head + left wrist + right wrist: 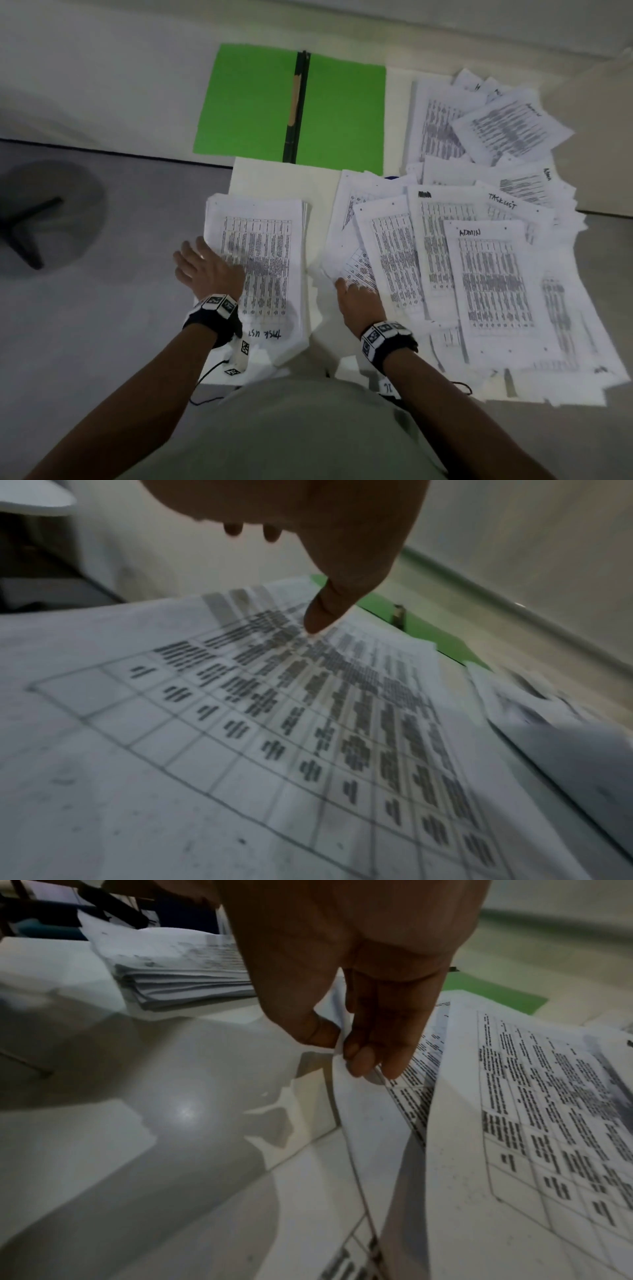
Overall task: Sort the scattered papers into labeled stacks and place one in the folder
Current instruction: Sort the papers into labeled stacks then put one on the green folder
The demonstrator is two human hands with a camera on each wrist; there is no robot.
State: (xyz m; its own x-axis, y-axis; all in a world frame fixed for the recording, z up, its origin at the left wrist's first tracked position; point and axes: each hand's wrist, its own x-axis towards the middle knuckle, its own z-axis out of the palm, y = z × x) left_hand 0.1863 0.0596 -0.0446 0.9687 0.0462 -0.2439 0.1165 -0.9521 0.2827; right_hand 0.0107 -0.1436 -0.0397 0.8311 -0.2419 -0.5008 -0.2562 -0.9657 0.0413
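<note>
A neat stack of printed sheets (263, 246), with "TASK LIST" handwritten at its near edge, lies left of centre. My left hand (195, 260) rests flat on the stack's left side, fingers spread; in the left wrist view its thumb (322, 615) touches the top sheet (240, 723). My right hand (342, 284) pinches the left edge of a loose sheet (358, 265) between thumb and fingers (359, 1058), lifting that sheet (363, 1123) off the scattered pile (486, 267). Sheets marked "ADMIN" (470, 233) and "TASKLIST" (501, 202) lie in the pile. The green folder (342, 113) lies open behind.
The white table (274, 178) has a bare strip between stack and pile. More loose sheets (507, 126) spread to the far right. A dark chair base (27, 229) stands on the grey floor to the left. The neat stack (192, 974) is visible left of my right hand.
</note>
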